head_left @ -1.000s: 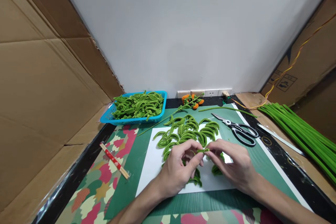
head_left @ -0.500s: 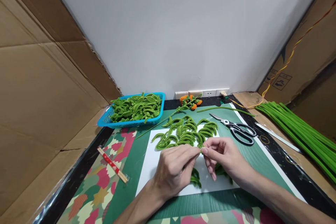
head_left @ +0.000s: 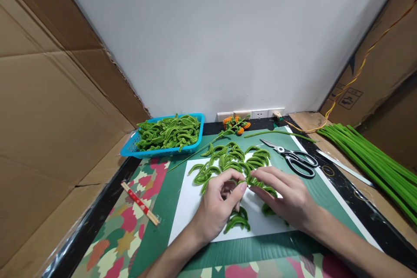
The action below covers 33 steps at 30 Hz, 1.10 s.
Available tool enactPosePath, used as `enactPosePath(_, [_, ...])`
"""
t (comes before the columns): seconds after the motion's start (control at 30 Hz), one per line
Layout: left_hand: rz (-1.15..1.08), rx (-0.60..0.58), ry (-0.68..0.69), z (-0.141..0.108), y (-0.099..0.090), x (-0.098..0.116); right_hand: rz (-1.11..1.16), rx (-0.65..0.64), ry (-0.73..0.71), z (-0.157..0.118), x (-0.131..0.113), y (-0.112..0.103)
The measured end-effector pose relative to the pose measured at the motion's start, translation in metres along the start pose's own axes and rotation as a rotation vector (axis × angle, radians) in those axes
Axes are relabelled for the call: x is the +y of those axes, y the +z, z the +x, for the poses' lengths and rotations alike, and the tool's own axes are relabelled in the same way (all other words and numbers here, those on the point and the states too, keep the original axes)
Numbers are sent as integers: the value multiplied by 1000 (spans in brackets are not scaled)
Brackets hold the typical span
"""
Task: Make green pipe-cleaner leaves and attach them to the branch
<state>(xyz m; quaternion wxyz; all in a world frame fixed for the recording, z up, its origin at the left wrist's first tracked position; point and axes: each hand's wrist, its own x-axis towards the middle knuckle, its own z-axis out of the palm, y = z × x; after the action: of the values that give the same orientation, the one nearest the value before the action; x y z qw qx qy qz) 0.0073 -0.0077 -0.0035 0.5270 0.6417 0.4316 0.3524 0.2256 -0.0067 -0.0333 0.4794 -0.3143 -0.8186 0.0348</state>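
My left hand (head_left: 219, 204) pinches a small green pipe cleaner piece (head_left: 241, 182) between thumb and fingertips over a white sheet (head_left: 185, 202). Close beside it, my right hand (head_left: 288, 195) has its thumb and forefinger slightly apart, tips near the end of that piece; nothing is visibly gripped there. Behind both hands, curled green pipe cleaner loops (head_left: 224, 160) lie in a loose cluster on the sheet. A smaller bunch of loops (head_left: 237, 221) rests below my left hand, and more loops lie partly hidden under my right hand.
A blue basket (head_left: 156, 153) full of green loops stands back left. Orange pipe cleaner flowers (head_left: 240, 126) lie by the wall. Scissors (head_left: 298, 160) rest at the right, near long green stems (head_left: 374, 167). Wrapped chopsticks (head_left: 140, 203) lie left. Cardboard (head_left: 61, 108) flanks the table.
My left hand has turned, opening its palm side to view while still pinching. My right thumb and fingers have loosened from their pinch and moved slightly right.
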Motion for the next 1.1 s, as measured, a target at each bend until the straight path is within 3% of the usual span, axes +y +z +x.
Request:
enactPosePath(0.2, [-54, -85, -35, -2, -1, 1, -113, -17, -141, 1, 2, -2])
enactPosePath(0.37, [74, -118, 38, -4, -3, 9, 123, -119, -5, 5, -5, -6])
enactPosePath(0.47, [238, -109, 193, -3, -5, 13, 374, -189, 251, 8, -9, -7])
enactPosePath(0.63, [726, -52, 636, 0, -12, 2, 1045, -328, 933, 15, -12, 0])
enactPosePath(0.73, [933, -34, 820, 1, -16, -7, 1220, -332, 1139, 16, -12, 3])
enactPosePath(0.8, [881, -27, 787, 0, -15, -8, 1145, -362, 1093, 16, -12, 0])
enactPosePath(0.9, [614, 11, 552, -2, -12, -2, 809, -341, 843, 16, -15, -10])
enactPosePath(1.0, [313, -14, 269, -4, -8, 6, 426, -233, 417, 15, -15, -18])
enactPosePath(1.1, [59, -114, 83, -5, -6, 10, 118, -116, -27, 10, -9, -19])
